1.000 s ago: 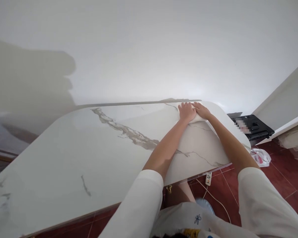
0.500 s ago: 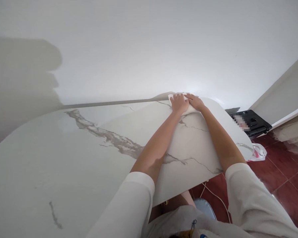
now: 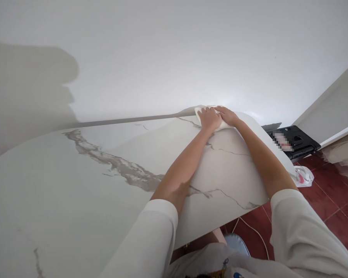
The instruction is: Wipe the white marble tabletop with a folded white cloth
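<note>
My left hand (image 3: 210, 118) presses a white cloth (image 3: 222, 125) onto a white marble-patterned table (image 3: 84, 200), close to its far edge by the wall. Its fingers are bent over the cloth's left part. Against it, on the right, lies my right hand (image 3: 228, 116), its fingers on the same cloth and their tips near or touching my left hand. Folds of the cloth show between and below the hands. Both arms are stretched out across the tabletop.
A white wall (image 3: 150, 58) stands along the table's far edge. Right of the table are a black case (image 3: 300, 141), a clear plastic bag (image 3: 304, 176) and a red tiled floor (image 3: 330, 197). A pale cable (image 3: 256, 231) and a blue-grey stool seat (image 3: 237, 244) show below the near edge.
The view has shifted slightly, with the table's veins now further left in it. Both hands stay together on the cloth, a touch nearer the far edge.
</note>
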`<state>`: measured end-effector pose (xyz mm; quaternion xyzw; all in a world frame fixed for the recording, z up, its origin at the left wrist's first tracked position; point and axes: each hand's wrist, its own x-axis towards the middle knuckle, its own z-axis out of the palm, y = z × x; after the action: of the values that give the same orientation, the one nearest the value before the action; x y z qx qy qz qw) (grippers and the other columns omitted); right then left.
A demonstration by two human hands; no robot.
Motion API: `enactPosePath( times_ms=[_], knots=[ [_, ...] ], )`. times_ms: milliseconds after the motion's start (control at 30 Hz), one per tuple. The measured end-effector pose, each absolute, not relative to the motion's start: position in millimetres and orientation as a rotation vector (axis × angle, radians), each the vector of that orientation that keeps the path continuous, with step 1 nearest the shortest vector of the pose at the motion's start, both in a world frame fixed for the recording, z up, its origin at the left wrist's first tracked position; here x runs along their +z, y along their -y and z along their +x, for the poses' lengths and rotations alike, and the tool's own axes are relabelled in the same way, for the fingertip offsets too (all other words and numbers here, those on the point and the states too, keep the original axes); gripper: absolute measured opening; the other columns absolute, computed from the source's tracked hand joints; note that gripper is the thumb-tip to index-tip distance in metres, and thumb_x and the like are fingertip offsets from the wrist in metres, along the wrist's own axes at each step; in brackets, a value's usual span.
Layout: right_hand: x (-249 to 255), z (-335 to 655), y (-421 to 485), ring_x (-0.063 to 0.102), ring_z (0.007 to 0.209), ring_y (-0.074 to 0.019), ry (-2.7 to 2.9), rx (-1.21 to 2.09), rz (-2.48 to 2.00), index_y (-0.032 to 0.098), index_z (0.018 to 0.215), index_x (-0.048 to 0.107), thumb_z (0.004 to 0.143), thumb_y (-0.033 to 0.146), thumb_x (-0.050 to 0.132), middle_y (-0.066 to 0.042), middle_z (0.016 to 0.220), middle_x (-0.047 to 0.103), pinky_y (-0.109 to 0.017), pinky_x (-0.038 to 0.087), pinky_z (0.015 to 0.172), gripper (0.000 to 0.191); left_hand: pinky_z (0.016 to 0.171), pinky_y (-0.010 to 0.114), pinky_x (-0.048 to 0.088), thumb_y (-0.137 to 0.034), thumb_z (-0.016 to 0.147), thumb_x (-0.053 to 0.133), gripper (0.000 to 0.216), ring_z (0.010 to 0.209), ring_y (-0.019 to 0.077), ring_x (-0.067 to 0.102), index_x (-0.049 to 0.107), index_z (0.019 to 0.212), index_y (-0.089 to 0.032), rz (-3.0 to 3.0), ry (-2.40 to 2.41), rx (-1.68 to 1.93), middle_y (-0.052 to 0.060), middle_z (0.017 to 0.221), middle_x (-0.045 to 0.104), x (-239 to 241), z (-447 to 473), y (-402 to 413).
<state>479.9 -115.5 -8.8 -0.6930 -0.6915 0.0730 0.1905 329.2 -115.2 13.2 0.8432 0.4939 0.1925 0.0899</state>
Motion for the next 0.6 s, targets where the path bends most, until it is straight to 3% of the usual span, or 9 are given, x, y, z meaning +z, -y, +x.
enactPosePath(
  times_ms=[167, 600],
  knots=[
    [-13.8, 494.6, 117.4, 0.03, 0.148, -0.0199, 1.976, 0.188, -1.891, 0.025, 0.148, 0.046, 0.096, 0.033, 0.027, 0.004, 0.155, 0.042, -0.045, 0.017, 0.126, 0.056, 0.113, 0.051, 0.026, -0.031, 0.095, 0.029, 0.047, 0.135, 0.0326, 0.04, 0.055, 0.131, -0.014, 2.516, -1.457, 0.622, 0.016, 0.142, 0.053, 10.2, 339.4, 122.0],
    [-10.5, 470.1, 171.2, 0.021, 0.151, -0.0229, 1.921, 0.197, -2.01, 0.023, 0.153, 0.038, 0.096, 0.034, 0.025, 0.003, 0.161, 0.031, -0.05, 0.018, 0.125, 0.059, 0.115, 0.05, 0.025, -0.031, 0.095, 0.027, 0.05, 0.14, 0.0309, 0.035, 0.051, 0.136, -0.014, 2.517, -1.396, 0.588, 0.013, 0.148, 0.048, 11.3, 317.6, 163.4]
  ],
)
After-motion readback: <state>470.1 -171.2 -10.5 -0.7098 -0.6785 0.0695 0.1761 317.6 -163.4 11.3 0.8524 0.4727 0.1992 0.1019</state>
